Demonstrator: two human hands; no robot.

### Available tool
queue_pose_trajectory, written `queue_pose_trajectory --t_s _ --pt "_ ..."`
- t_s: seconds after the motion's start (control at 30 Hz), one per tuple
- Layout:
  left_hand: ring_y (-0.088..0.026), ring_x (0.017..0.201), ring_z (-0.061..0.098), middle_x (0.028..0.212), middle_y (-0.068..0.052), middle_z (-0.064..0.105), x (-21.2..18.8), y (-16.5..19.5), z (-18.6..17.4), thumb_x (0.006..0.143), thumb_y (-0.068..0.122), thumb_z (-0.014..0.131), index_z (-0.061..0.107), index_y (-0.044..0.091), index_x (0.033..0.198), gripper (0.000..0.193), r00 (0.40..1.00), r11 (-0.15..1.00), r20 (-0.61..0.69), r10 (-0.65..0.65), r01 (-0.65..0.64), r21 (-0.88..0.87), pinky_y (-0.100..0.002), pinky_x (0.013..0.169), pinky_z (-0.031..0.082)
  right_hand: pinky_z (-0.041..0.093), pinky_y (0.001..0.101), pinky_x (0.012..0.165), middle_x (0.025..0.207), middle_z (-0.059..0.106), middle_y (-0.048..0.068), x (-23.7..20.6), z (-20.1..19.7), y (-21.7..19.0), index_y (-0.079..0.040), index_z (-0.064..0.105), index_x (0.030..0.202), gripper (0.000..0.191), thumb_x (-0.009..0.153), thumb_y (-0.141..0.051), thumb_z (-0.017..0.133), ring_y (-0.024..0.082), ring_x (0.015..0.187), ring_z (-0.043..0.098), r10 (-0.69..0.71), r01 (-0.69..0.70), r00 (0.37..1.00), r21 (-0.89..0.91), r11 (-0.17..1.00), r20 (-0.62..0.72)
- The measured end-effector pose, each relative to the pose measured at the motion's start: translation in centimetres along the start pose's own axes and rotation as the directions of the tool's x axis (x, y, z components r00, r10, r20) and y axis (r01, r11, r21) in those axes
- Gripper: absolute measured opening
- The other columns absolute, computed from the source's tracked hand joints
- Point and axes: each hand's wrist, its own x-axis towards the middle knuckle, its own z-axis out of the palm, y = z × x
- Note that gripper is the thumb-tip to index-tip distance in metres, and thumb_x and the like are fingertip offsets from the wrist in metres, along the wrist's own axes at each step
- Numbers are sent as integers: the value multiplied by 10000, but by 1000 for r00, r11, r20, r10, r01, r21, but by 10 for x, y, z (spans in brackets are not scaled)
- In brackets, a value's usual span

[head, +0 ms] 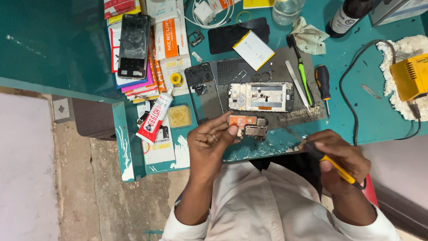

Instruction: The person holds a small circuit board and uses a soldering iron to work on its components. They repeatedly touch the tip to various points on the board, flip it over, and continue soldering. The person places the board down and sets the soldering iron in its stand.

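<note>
Head view: the board [246, 125] is pinched only at its left end by the left hand [209, 142], thumb and fingers closed on it, and it hangs over the near edge of the bench [356, 111]; I judge that a push from the iron could twist it out of that small grip and drop it to the floor. The right hand [341, 161] is wrapped shut around the iron [332, 165], a black-and-yellow tool whose thin tip points up and left toward the board. The tip is blurred, so I cannot tell whether it touches. If it is hot, the left fingertips close beside the board could be burned, or the tip could slide onto a neighbouring part. The cord [352, 102] loops across the bench to the yellow station [410, 76]; a snag there might jerk the hand. The open phone frame [261, 97] lies on the mat [276, 71] just beyond the board, apart from both hands.
</note>
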Motion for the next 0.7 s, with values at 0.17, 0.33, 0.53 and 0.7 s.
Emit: queue_pose_trajectory --t_s 0.17,0.33,0.53,0.7 --pt "-157 939 747 1098 -150 774 0 10 7 975 9 682 677 -47 1302 331 998 999 54 -23 21 45 -317 784 672 610 382 778 892 730 168 12 0 -1 28 680 1102 230 1003 -180 669 292 793 736 -79 78 988 12 997 134" --pt "-151 942 738 1108 -155 772 -2 17 10 998 18 660 678 -48 1314 323 996 998 79 -34 30 58 -322 795 670 605 373 762 896 741 171 15 0 2 37 700 1083 209 971 -139 683 300 820 734 -59 54 982 32 998 180" --pt "-151 968 742 1133 -150 767 -4 20 10 1001 10 648 672 -40 1320 324 991 997 127 -47 40 59 -316 799 668 600 376 771 922 752 172 14 -4 7 36 708 1095 200 944 -92 679 315 884 740 -20 13 970 29 999 242" --pt "-148 960 736 1145 -152 762 -5 18 9 1006 5 647 676 -34 1320 317 987 996 138 -76 70 51 -313 778 668 609 409 836 946 751 180 15 -7 8 38 708 1092 184 928 -41 679 330 905 745 10 -22 965 43 999 263"
